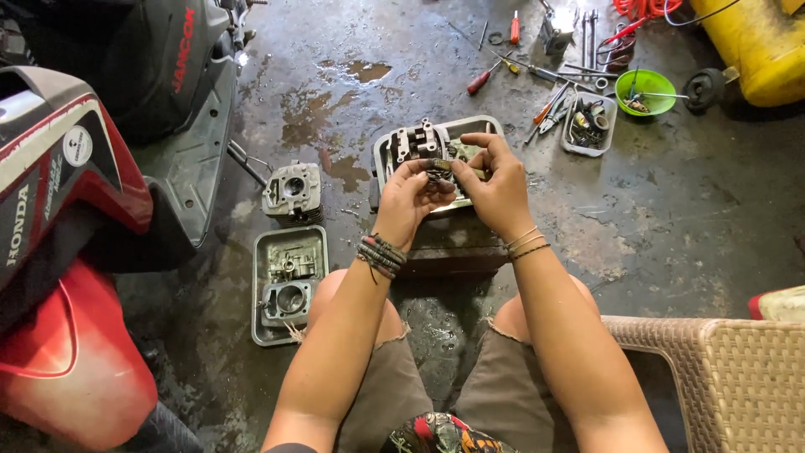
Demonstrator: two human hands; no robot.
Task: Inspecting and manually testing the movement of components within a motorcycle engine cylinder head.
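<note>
Hands up over the grey parts tray (482, 126): left hand (408, 197) and right hand (495, 184) both pinch one small dark part (438, 170), so it stays above the tray.

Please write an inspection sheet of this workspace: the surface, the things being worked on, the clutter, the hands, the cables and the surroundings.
Surface: concrete floor, wet and oil-stained.
Job's things: small dark part held over a grey tray of engine parts.
Clutter: engine cylinder on the floor; second tray with a casting; screwdrivers, green bowl, small parts tray.
Hands: left hand and right hand, fingers of both pinching the part.
Cables: red coiled hose at the top edge.
Surroundings: red scooter, yellow tank, wicker chair.
</note>
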